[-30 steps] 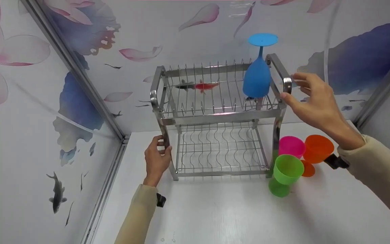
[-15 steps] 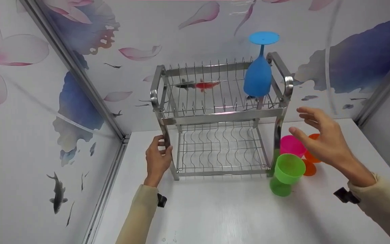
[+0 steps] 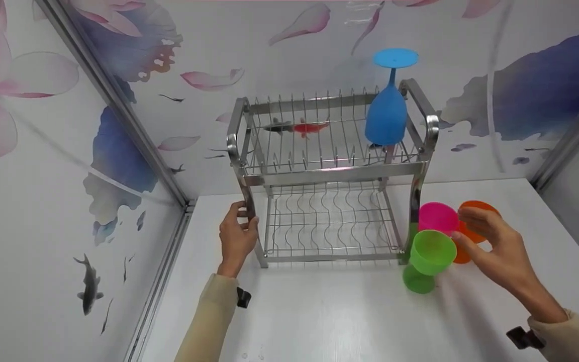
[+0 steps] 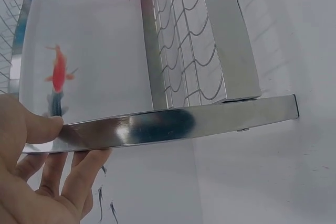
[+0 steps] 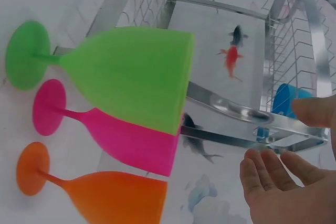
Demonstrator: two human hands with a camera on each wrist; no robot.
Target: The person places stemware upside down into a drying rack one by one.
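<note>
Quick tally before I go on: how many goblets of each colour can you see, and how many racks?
Blue goblet, upside down on the rack's top tier: 1
Green goblet, on the table: 1
Pink goblet, on the table: 1
Orange goblet, on the table: 1
Metal dish rack: 1
Total: 5 things, 4 of them goblets.

My left hand [image 3: 237, 236] sits at the near left, its forearm in a beige sleeve [image 3: 208, 322] running up from the near edge. Its fingers are curled and the thumb [image 4: 37, 128] presses from the other side, so the hand is pinching closed. My right hand [image 3: 495, 249] is at the right, the arm coming in from the near right corner in the same beige sleeve. That hand is spread, 4 fingers [image 5: 265, 169] loosely extended and pointing left, thumb raised apart from them, gripping nothing.
</note>
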